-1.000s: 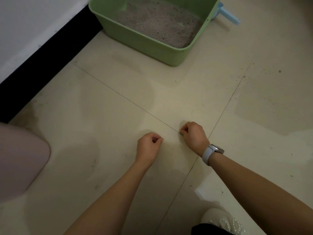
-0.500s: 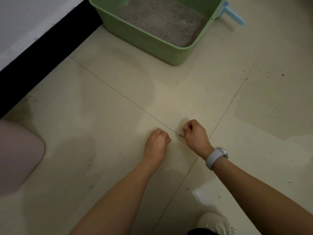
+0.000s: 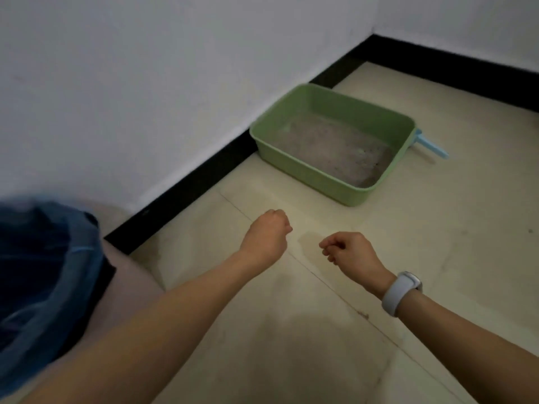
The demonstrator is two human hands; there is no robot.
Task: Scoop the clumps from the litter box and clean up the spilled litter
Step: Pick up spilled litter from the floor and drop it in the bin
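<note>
Two hands are in view, both held above the floor with fingers curled in. The left hand [image 3: 267, 233] makes a loose fist; the right hand [image 3: 351, 253] has its fingertips pinched toward the thumb. Whether either holds grains of litter is too small to tell. The hands are apart, with a strip of bare floor between them. One pale watch [image 3: 401, 293] sits on the right wrist.

One green litter box [image 3: 309, 173] stands on the floor ahead of the hands, its long side near the wall, holding a bed of grey litter [image 3: 329, 147]. One light blue scoop [image 3: 431, 145] lies just behind the box's far right corner; only its handle shows.

One bin lined with a blue bag [image 3: 43, 258] stands at the left edge, blurred, close beside the left forearm.

The floor [image 3: 437, 243] is cream tile crossed by thin grout lines, with a few dark specks and faint smudged patches. Two white walls [image 3: 145, 83] meet in a corner beyond the box, edged with a black baseboard [image 3: 189, 196] along the floor.
</note>
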